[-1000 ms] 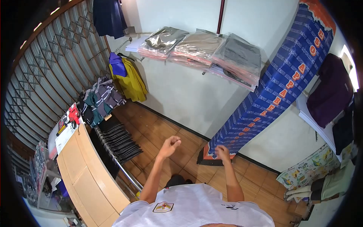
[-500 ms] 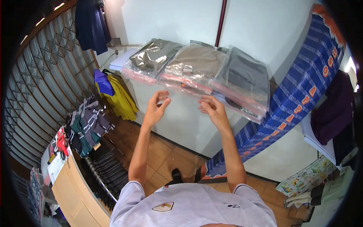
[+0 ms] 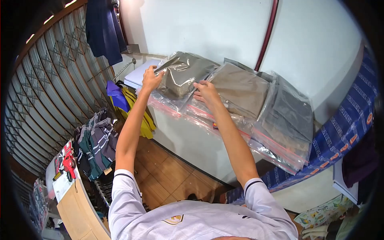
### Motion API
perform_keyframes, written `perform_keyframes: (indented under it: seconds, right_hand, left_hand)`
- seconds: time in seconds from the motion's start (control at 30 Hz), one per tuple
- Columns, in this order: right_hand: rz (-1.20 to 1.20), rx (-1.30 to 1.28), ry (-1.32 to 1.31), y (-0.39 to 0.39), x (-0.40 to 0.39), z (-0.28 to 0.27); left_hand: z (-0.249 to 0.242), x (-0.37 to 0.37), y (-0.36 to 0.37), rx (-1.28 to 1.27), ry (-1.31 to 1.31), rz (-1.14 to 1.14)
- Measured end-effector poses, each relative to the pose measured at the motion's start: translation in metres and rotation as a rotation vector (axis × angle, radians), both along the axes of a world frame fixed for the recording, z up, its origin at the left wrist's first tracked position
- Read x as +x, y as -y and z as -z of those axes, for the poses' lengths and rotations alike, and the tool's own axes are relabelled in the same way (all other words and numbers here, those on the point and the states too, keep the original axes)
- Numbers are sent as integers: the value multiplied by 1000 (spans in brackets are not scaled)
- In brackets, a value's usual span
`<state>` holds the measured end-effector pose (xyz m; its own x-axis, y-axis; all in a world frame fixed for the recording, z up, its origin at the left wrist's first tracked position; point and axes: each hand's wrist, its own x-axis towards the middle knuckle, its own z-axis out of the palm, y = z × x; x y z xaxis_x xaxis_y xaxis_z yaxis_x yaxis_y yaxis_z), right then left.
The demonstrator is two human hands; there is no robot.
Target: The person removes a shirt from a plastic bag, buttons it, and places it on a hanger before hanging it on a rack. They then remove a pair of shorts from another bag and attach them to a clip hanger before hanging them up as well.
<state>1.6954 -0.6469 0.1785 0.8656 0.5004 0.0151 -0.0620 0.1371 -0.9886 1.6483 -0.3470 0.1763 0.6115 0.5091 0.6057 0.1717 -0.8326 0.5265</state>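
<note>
A folded dark grey-green garment in a clear plastic bag (image 3: 182, 76) lies leftmost of three bagged stacks on a white ledge. My left hand (image 3: 152, 79) is at its left edge, fingers curled on the plastic, where a fold stands up. At the bag's right edge is my right hand (image 3: 207, 94), its fingers apart and touching the plastic beside the neighbouring stack. That middle stack holds a brownish bagged garment (image 3: 240, 86), partly under my right forearm. On the right lies a dark grey bagged garment (image 3: 290, 112) with a red seal strip.
A blue printed banner (image 3: 340, 124) curves along the right. Yellow clothing (image 3: 140, 116) and dark trousers (image 3: 103, 32) hang at the left near a folding metal gate (image 3: 48, 84). At lower left are a clothes rack and a wooden counter (image 3: 80, 212) with a red tool (image 3: 69, 164).
Both hands have moved forward and left, from in front of the ledge onto the leftmost bag. The view has turned left, so the bags appear further right.
</note>
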Motion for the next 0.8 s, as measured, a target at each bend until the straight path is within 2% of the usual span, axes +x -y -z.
perform_keyframes:
  seconds: [0.03,0.13,0.27,0.37,0.47,0.57,0.7,0.8]
  right_hand:
    - [14,-45,3,-4,-1,-6]
    - [0,-97,11,-15,6,-7]
    - [83,-109,45,-29,11,-8]
    - [124,-376,167,-30,11,-18]
    - [359,-506,594,-47,42,21]
    - [255,-415,533,-44,33,9]
    - [237,-87,257,-52,39,20]
    - [201,128,-2,-29,0,-10]
  left_hand:
    - [5,8,-13,-52,-91,-65]
    - [16,23,-34,-158,-150,-59]
    - [8,18,-20,-18,-126,-108]
    - [0,23,-21,39,-117,-74]
    - [0,24,-24,56,-100,-28]
    - [-3,24,-24,85,-48,26]
    - [-21,3,-3,144,73,59]
    - [-31,-18,14,146,157,68]
